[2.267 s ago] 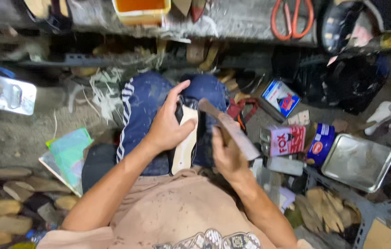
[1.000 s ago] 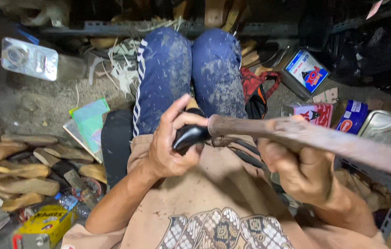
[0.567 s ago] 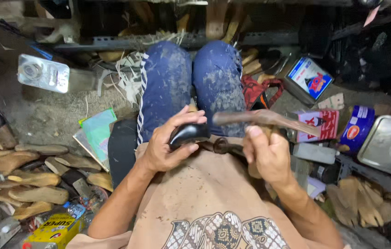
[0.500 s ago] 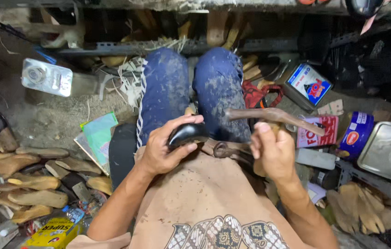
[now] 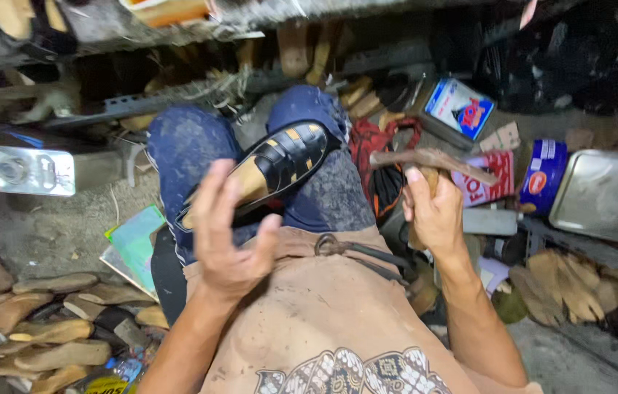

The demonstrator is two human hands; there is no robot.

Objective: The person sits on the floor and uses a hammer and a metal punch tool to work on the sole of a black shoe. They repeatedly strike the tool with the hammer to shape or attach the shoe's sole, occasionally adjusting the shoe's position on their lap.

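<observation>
A seated person's lap is seen from above, with blue jeans [image 5: 192,153] and a tan apron [image 5: 323,306]. A black strapped shoe [image 5: 280,164] on a wooden form is held across the knees, its toe toward the right knee. The left hand [image 5: 225,233] is placed at the shoe's heel end, fingers spread and loosely curled around it, the thumb out to the right. A hammer [image 5: 433,160] with a worn wooden handle is gripped by the right hand [image 5: 433,215], fingers clenched around the handle, and is raised just right of the shoe. Black pincers [image 5: 360,252] lie on the apron between the two hands. Wooden shoe forms [image 5: 39,321] are heaped at lower left. A metal tray [image 5: 608,197], a blue tin [image 5: 542,175] and a red box [image 5: 487,182] are seen at right.
</observation>
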